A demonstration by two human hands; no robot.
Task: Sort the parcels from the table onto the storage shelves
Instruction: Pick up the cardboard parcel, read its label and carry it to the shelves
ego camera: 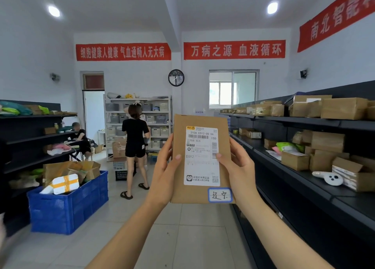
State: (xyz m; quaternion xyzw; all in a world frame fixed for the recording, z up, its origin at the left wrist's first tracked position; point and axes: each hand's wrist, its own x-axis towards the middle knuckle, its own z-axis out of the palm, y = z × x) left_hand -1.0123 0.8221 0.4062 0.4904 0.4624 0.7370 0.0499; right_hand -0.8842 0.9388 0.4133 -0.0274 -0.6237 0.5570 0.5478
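I hold a flat brown cardboard parcel [200, 124] upright in front of me, at the middle of the view. It carries a white shipping label and a small blue-edged handwritten sticker at its lower right. My left hand [163, 173] grips its left edge, thumb on the front. My right hand [238, 167] grips its right edge the same way. Dark storage shelves [300, 122] with several brown boxes run along my right.
A blue crate [67, 210] full of parcels stands on the floor at left, before another dark shelf unit [30, 140]. One person [135, 147] stands in the aisle ahead, back turned; another sits at far left. White racks [138, 124] line the back wall.
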